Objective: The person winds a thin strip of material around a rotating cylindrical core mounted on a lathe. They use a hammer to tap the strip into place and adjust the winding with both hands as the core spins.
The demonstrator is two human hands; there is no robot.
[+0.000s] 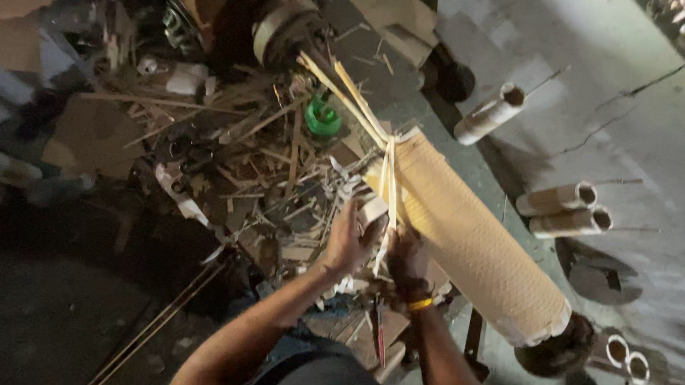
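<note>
Beside woven roll (474,240), both hands grip strips (391,189).

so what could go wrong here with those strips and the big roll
The thin strips held by both the left hand and right hand look splintery and could cut bare fingers or snap. The roll lies tilted and might roll away. Loose scraps underfoot could snag or trip.

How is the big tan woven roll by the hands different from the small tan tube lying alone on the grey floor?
The big tan woven roll is far thicker and longer than the small tan tube. The roll's surface shows a woven texture; the tube looks smooth. The roll lies beside the right hand with pale strips at its end; the tube lies alone. Both are tan cylinders lying diagonally.
</note>
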